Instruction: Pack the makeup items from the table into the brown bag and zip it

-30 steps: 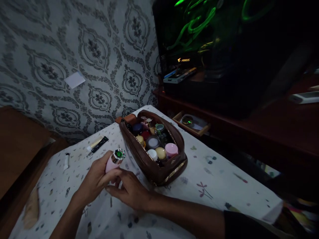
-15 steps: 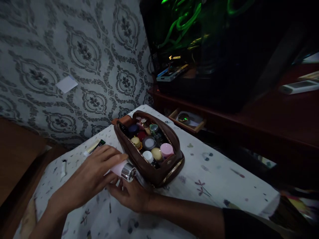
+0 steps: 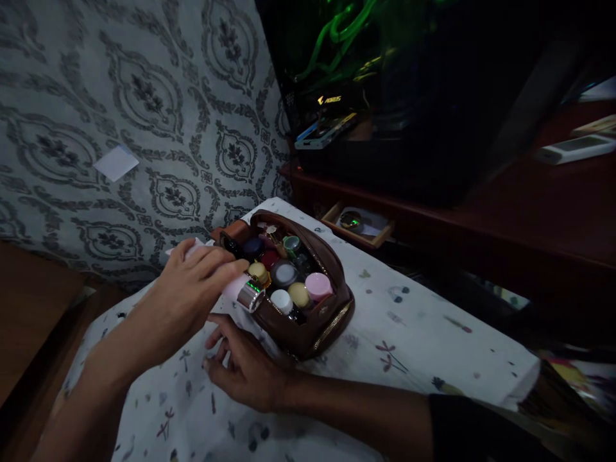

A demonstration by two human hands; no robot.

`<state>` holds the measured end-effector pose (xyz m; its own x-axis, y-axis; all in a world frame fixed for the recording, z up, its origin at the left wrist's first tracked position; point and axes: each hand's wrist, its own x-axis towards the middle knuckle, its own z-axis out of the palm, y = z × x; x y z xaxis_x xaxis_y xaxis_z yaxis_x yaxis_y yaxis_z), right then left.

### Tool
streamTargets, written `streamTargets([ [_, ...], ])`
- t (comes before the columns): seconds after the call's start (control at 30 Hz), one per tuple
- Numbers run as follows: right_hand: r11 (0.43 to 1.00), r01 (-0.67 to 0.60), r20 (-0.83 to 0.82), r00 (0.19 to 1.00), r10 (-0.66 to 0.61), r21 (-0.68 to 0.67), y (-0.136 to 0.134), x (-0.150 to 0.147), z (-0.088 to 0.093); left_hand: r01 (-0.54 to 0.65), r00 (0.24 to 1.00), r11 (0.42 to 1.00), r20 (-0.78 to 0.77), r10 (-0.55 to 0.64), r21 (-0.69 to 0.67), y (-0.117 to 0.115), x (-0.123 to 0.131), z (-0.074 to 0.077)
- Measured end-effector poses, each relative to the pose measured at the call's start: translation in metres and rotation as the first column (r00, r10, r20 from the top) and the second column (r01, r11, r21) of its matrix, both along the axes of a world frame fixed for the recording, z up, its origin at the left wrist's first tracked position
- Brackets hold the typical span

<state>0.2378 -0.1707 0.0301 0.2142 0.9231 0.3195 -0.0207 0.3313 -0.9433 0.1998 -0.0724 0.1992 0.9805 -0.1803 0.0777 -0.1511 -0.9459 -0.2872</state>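
My left hand (image 3: 185, 292) is closed round a pale pink cosmetic tube (image 3: 234, 287) with a shiny silver cap. The capped end lies over the near left rim of an open brown toiletry bag (image 3: 332, 314), while the tube's flat end sticks out beyond my fingers. My right hand (image 3: 250, 369) is just below, by the bag's near side, fingers loosely curled and apart with nothing in them. Packed in the bag are several jars and bottles, among them a pink-lidded jar (image 3: 318, 286), a white-capped bottle (image 3: 282, 301) and a grey-lidded jar (image 3: 284, 274).
A patterned white cloth (image 3: 385, 340) covers the table. Beyond its far edge are a dark red desk (image 3: 505, 212), a small open drawer (image 3: 378, 239) and a computer case (image 3: 337, 64) lit green inside. Patterned wallpaper (image 3: 144, 96) rises at the left.
My left hand has raised the pink tube up and away, bringing its silver cap over the bag's rim. The right hand has stayed near its place, now apart from the tube.
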Motion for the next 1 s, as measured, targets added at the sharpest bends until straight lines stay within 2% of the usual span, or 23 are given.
streamTargets([
  [0.13,1.000,-0.024,0.020,1.000,0.024,-0.016,0.000,0.000,-0.002,0.017,0.999,0.999,-0.049,-0.015,0.030,-0.001,0.021,0.006],
  [0.3,1.000,-0.016,0.060,0.998,0.016,-0.002,0.001,0.000,-0.003,0.061,0.994,0.997,-0.098,-0.056,0.042,-0.002,0.045,0.005],
  [0.5,1.000,0.010,0.134,0.991,-0.010,0.001,0.003,-0.001,-0.006,0.039,0.966,0.989,-0.247,-0.075,-0.145,0.000,0.062,0.004],
  [0.63,1.000,0.030,0.148,0.988,-0.029,-0.002,0.002,-0.002,-0.008,0.001,0.955,0.953,-0.283,-0.091,-0.303,0.005,0.062,0.007],
  [0.8,1.000,0.012,0.186,0.982,-0.009,-0.011,0.001,-0.003,-0.010,-0.051,0.927,0.921,-0.361,-0.100,-0.387,0.013,0.059,0.007],
  [1.0,0.995,-0.057,0.316,0.946,0.079,-0.080,0.002,-0.003,-0.009,-0.174,0.921,0.817,-0.385,-0.063,-0.550,0.016,0.062,0.009],
])
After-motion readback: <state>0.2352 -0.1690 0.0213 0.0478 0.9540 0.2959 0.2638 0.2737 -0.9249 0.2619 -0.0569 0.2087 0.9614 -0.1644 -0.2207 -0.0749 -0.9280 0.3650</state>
